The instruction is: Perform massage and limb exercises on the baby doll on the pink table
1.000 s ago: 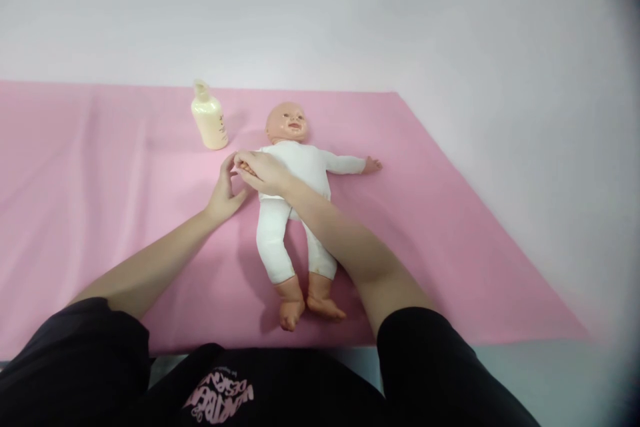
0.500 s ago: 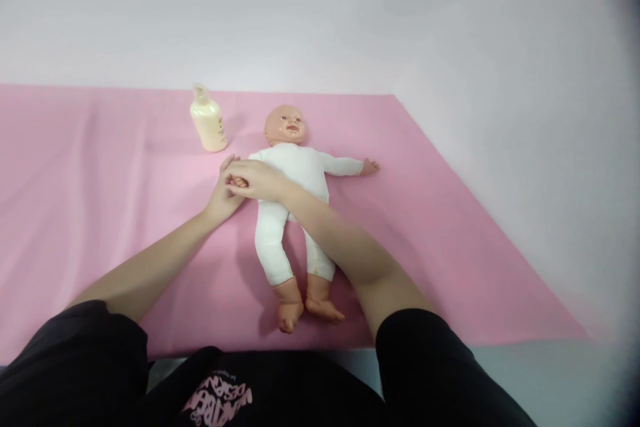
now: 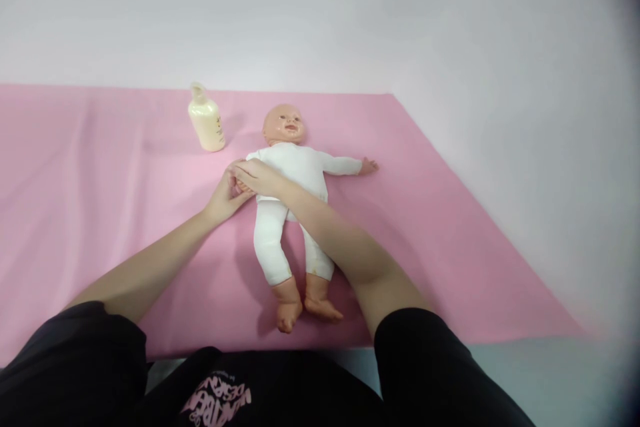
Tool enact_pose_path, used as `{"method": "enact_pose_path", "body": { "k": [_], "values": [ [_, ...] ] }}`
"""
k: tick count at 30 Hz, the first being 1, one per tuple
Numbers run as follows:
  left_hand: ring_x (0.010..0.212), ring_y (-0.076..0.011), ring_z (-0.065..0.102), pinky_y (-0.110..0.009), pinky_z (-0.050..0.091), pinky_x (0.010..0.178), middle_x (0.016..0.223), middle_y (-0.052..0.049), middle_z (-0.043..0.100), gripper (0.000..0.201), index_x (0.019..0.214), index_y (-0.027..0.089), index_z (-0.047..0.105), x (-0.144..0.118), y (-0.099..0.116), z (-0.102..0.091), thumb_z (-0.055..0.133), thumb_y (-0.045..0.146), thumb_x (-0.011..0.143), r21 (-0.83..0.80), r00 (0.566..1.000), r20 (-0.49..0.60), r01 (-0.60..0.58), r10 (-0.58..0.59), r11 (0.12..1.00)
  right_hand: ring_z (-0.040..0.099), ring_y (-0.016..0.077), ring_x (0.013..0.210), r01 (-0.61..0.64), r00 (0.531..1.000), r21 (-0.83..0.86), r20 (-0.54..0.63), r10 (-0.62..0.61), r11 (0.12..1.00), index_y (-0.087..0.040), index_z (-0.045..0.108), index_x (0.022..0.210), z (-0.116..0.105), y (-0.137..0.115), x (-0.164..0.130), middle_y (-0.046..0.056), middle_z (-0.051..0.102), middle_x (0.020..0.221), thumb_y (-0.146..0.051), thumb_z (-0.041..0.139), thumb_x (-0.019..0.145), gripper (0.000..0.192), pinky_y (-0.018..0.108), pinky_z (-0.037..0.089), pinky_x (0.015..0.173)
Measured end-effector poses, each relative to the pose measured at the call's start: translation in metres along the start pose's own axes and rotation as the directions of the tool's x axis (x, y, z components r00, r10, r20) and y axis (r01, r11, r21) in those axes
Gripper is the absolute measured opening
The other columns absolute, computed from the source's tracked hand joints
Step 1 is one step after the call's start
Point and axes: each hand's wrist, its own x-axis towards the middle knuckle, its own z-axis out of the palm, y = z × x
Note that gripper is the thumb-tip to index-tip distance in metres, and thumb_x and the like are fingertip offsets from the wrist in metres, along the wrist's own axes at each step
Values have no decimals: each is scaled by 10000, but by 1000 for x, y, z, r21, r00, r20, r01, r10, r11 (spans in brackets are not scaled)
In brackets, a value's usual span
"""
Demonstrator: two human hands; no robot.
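A baby doll (image 3: 299,165) in a white suit lies on its back on a pink cloth, head away from me and feet toward me. Its arm on my left side is bent at its side, and the small doll hand (image 3: 245,186) shows only partly between my hands. From the left, my left hand (image 3: 226,192) is closed around that doll hand. My right hand (image 3: 264,177) reaches across the doll's belly and rests over the same doll hand, fingers bent against my left fingers. The doll's other arm (image 3: 344,165) stretches out to the right.
A pump bottle (image 3: 207,124) of pale yellow liquid stands on the cloth, left of the doll's head. The pink cloth (image 3: 430,247) covers the table, whose far edge meets a white wall (image 3: 320,20).
My right fingers have shifted slightly over the doll's hand. My left thumb now lies further along beneath it. The doll's body and the bottle keep their places.
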Motion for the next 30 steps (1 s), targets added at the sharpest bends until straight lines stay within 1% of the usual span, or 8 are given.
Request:
{"method": "enact_pose_path", "body": {
  "k": [5,9,12,17,21,23,26,30],
  "values": [
    [1203,-286,636,-510,523,1097,1229,-130,627,534,1317,218,528,3,3,-3,685,555,933,62,997,-26,-72,74,995,525,137,733,86,996,2,6,-86,996,-170,596,857,-1,10,0,-6,606,786,-330,438,1008,271,273,419,744],
    [1105,-275,653,-504,549,1029,1146,-127,644,440,1171,187,589,4,4,-5,617,575,967,102,997,-49,-48,53,994,477,123,699,117,992,-14,50,-116,993,-180,606,941,-3,9,-3,-33,574,783,-348,548,948,178,251,378,687],
    [1176,-301,644,-530,515,1084,1176,-138,658,467,1199,177,601,3,7,-4,653,566,946,149,999,-41,-29,36,988,437,126,684,99,994,-95,46,-95,990,-187,582,817,-3,6,-4,-33,533,722,-342,513,964,225,257,352,673],
    [1390,-324,543,-532,410,1217,1418,-185,584,605,1388,174,509,1,13,-4,693,524,931,212,997,-33,-57,66,976,485,149,711,141,990,-212,14,-142,967,-197,537,689,-3,6,-4,10,572,721,-365,402,1018,393,297,374,749],
    [1391,-313,551,-530,427,1208,1460,-193,560,626,1453,184,438,0,13,-4,691,454,948,196,998,-15,-59,63,979,512,147,700,99,995,-198,-5,-102,975,-193,522,708,-2,7,-5,17,586,719,-357,360,1028,394,302,388,738],
    [1388,-308,557,-522,437,1203,1450,-184,567,642,1455,205,433,0,9,-3,712,451,933,164,998,-23,-49,53,985,529,147,708,39,999,-116,3,-39,992,-187,553,765,-2,7,-5,20,606,738,-448,345,1047,437,294,427,748],
    [1329,-293,609,-499,501,1144,1397,-158,603,711,1441,236,436,1,3,-2,775,490,870,51,997,-72,3,1,999,602,170,811,16,998,20,55,-17,1000,-177,625,902,-1,9,-5,49,674,872,-622,325,1032,552,299,503,842],
    [1077,-255,716,-464,597,978,1131,-108,702,543,1242,204,556,6,-3,-3,770,527,863,-86,988,-96,109,-117,990,630,225,1172,177,983,22,46,-178,984,-196,659,1145,-2,13,-4,101,684,1231,-666,347,1017,579,354,466,1115]
  ]
}}
